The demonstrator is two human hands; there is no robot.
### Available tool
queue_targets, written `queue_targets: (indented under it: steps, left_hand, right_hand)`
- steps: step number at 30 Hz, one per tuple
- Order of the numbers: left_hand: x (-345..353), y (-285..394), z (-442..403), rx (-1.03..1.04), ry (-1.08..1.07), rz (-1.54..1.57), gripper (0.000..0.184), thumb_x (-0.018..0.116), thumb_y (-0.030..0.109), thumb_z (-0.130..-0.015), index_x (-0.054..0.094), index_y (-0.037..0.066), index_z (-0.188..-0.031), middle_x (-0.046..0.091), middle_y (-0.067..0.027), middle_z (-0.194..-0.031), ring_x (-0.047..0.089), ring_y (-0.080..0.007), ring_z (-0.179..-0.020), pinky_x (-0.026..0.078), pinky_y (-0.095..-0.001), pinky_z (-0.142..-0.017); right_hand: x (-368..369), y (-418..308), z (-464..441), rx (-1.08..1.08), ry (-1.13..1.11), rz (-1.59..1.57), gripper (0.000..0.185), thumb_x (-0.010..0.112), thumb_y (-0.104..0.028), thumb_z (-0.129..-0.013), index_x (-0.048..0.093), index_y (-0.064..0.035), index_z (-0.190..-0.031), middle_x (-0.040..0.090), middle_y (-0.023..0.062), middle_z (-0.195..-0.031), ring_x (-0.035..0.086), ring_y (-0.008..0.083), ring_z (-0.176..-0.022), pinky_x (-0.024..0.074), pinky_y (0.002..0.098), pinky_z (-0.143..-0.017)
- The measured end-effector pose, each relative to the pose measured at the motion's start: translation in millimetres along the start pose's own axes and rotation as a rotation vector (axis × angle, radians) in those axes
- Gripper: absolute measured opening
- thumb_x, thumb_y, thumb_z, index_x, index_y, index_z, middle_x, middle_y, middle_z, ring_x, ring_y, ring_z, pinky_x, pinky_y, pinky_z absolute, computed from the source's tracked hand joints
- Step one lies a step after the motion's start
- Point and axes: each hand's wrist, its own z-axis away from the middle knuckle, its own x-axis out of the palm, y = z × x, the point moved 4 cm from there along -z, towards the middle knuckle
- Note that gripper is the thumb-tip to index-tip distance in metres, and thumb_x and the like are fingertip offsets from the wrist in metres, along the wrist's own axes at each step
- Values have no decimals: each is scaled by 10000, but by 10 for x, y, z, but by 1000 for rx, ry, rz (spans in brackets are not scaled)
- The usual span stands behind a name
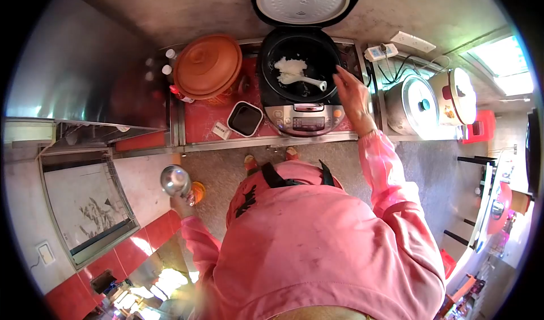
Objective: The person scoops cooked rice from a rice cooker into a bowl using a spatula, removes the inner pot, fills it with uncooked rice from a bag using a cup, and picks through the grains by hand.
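An open rice cooker [272,121] stands on the counter, its lid [303,0] raised at the back. Inside the dark inner pot [317,51] lies some white rice [290,66], with a white rice paddle [309,81] resting in it, handle to the right. My right hand [354,96] is at the pot's right rim, fingers stretched out and nothing held; whether it touches the rim I cannot tell. Low at the left, away from the counter, my left hand [182,202] grips a shiny metal bowl [174,180]. Its fingers are partly hidden.
Left of the cooker are a lidded clay pot [208,65] and a dark rectangular container [245,119]. A steel pot with a glass lid [416,104] and a cream-coloured pot [450,96] stand at the right. Cables run from a power strip [381,52]. An orange container [198,192] is beside my left hand.
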Motion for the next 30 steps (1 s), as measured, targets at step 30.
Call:
queue_targets:
  steps: [30]
  left_hand:
    - [1252,-10,48,-117,-498,-110,288,610,139,-785,573,22,-1045,612,-60,-978,603,-170,-856,489,-290,-728]
  right_hand:
    - [612,251,-908,-248,-822,706,151,586,-82,-729,659,-93,-861,640,156,-830,619,336,-829,504,405,-723]
